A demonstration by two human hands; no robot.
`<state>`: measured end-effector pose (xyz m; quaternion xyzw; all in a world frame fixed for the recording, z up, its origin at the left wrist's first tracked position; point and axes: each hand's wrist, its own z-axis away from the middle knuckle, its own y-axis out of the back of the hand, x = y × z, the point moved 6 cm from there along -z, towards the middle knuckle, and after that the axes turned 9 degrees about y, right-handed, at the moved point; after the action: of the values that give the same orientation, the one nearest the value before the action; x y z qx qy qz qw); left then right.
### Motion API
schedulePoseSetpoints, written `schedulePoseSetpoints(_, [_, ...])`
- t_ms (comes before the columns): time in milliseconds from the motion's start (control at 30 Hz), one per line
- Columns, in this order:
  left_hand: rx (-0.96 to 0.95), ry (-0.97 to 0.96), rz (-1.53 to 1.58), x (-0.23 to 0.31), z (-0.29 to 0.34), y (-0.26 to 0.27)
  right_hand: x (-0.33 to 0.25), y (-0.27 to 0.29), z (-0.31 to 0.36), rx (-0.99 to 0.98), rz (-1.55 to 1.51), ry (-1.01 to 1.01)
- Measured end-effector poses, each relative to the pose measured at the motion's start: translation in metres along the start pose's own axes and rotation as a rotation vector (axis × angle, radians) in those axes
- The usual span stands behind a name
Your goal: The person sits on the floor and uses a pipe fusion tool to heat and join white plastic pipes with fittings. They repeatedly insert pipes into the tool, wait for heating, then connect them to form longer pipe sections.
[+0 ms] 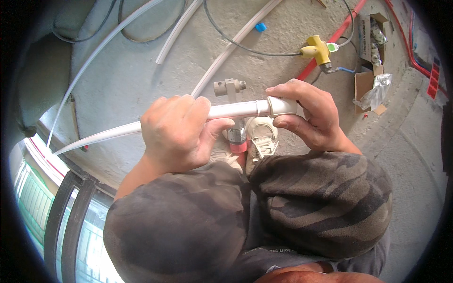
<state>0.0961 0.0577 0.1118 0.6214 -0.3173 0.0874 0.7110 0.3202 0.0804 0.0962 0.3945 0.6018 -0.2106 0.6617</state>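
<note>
My left hand (175, 134) is closed around a white plastic pipe (233, 110), which runs across in front of me and bends away to the left. At the pipe's right end sits a white pipe fitting (283, 106) with a raised collar. My right hand (315, 113) pinches this fitting between thumb and fingers. Below the pipe, between my shoes (262, 137), stands a metal tool (231, 88) with a cross-shaped head and a red band; the pipe hides part of it.
More white pipes (226, 54) lie on the concrete floor ahead. A yellow multi-socket connector (322, 50) with cables lies at the right, near a red pipe (340, 31). An opened cardboard box (365, 42) stands beyond. A blue cap (260, 27) lies at the back. A window frame (71, 226) is at lower left.
</note>
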Motion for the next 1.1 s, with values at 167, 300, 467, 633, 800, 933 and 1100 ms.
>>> schedulePoseSetpoints(167, [0.012,0.005,0.019,0.000,0.001,-0.001,0.001,-0.004,0.002,-0.009,0.029,-0.024])
schedulePoseSetpoints(300, [-0.005,0.002,0.046,-0.002,0.003,-0.006,0.001,-0.009,0.003,-0.012,0.044,0.056])
schedulePoseSetpoints(467, [-0.004,0.018,0.037,-0.002,0.007,-0.007,0.002,-0.014,-0.001,-0.052,0.009,0.081])
schedulePoseSetpoints(633, [0.018,0.002,0.060,0.002,0.006,-0.003,-0.001,-0.017,-0.003,-0.027,0.058,0.112])
schedulePoseSetpoints(800, [0.040,0.004,0.051,0.002,0.007,-0.006,0.001,-0.019,-0.004,-0.048,0.074,0.114])
schedulePoseSetpoints(933, [0.031,0.001,0.051,0.001,0.007,-0.007,-0.001,-0.019,-0.007,-0.066,0.102,0.115])
schedulePoseSetpoints(1100, [0.047,0.002,0.068,0.002,0.006,-0.007,0.000,-0.019,-0.007,-0.063,0.104,0.137])
